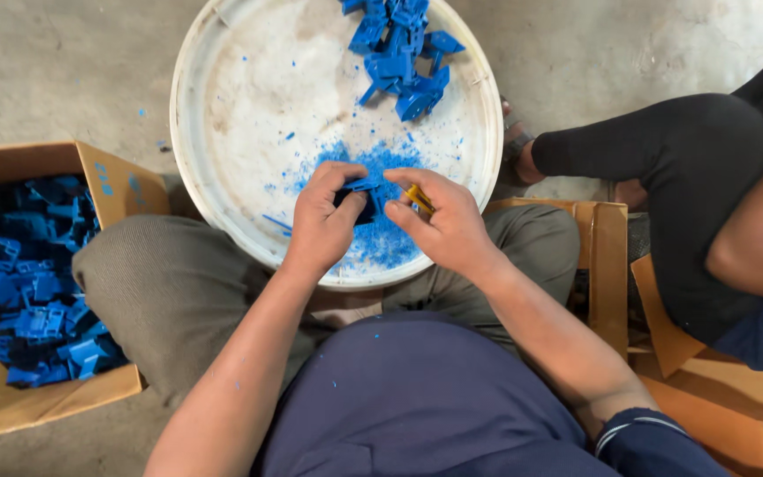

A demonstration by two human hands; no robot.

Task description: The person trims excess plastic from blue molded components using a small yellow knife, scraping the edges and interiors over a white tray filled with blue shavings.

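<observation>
Left hand (pixel 327 216) grip pinching a blue plastic part (pixel 365 187); right hand (pixel 448 221) grip closed on a yellow-handled blade (pixel 419 199), over the white basin's (pixel 222 132) near rim, amid blue shavings (pixel 381 238).

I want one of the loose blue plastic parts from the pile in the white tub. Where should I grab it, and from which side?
Judging by the pile of blue parts at the far side of the white tub, come from above at its near edge, where one part lies free; pinch its flat body across the two sides.
</observation>
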